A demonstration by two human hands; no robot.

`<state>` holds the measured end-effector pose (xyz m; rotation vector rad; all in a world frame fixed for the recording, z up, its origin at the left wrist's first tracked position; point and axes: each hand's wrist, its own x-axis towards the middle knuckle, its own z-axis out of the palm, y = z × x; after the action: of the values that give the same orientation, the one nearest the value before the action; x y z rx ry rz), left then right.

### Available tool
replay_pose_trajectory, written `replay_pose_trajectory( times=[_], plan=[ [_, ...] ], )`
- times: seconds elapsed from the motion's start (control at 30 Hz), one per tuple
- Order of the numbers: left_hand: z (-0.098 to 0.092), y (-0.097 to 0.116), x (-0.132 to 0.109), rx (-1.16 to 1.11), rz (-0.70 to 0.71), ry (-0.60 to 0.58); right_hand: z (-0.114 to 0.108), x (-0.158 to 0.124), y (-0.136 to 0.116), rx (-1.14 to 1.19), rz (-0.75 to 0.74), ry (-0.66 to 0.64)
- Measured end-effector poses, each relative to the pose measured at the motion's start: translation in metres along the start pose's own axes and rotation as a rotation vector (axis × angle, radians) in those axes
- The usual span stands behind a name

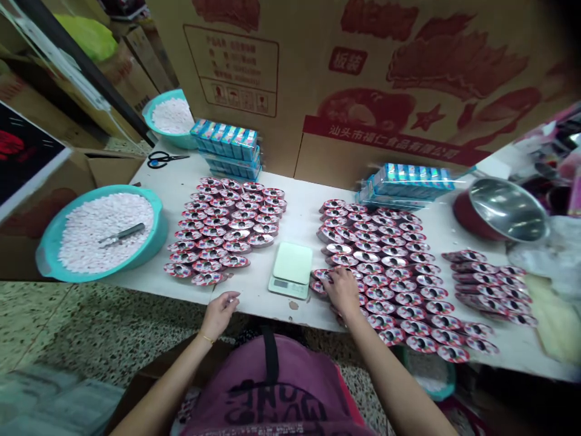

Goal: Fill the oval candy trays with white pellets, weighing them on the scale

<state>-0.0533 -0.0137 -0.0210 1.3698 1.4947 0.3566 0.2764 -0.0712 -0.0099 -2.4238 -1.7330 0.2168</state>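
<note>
Pouch (319, 275) on the near left edge of the right-hand block of pouches (390, 266) is touched by the fingertips of the right hand (341, 289). The hand is set back and to the right of it, so the pouch is reached forward and leftward, its oval top stretched sideways across the table (254, 287). The fingers are bent downward — whether the pouch is pinched between them cannot be told, since the thumb side is mostly hidden.

Just left of that pouch, the scale (293, 263) is placed between the two blocks, its long axis running away from the person. It is flanked by both hands, with the right one nearer. By the left hand (221, 312), held over the front edge, no pouch is touched; its thumb and fingers are drawn towards one another — a pale speck is shown at the tips, too small to be identified. The left-hand block (227, 224) is found beyond that hand, and the teal basin (157, 236) of white pieces (102, 224) farther to its left.
</note>
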Motion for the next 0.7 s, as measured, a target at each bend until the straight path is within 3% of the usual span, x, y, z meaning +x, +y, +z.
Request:
replay_pose_trajectory(
  times=[0.17, 0.3, 0.4, 0.5, 0.6, 0.7],
  plan=[
    [0.023, 0.017, -0.002, -0.027, 0.053, -0.055, 0.002, 0.002, 0.000, -0.139, 0.005, -0.082],
    [0.029, 0.019, -0.008, -0.086, 0.027, -0.036, -0.024, 0.015, -0.006, -0.160, -0.106, -0.053],
    [0.032, 0.016, -0.014, -0.170, -0.052, -0.020, -0.037, 0.026, -0.029, -0.174, -0.280, -0.062],
    [0.035, 0.020, -0.020, -0.260, -0.103, -0.016, -0.031, 0.040, -0.065, -0.178, -0.433, -0.144],
    [0.036, 0.024, -0.022, -0.292, -0.105, -0.012, -0.021, 0.048, -0.088, -0.182, -0.476, -0.200],
    [0.034, 0.025, -0.023, -0.313, -0.111, -0.021, -0.020, 0.037, -0.090, -0.135, -0.457, -0.186]
  ],
)
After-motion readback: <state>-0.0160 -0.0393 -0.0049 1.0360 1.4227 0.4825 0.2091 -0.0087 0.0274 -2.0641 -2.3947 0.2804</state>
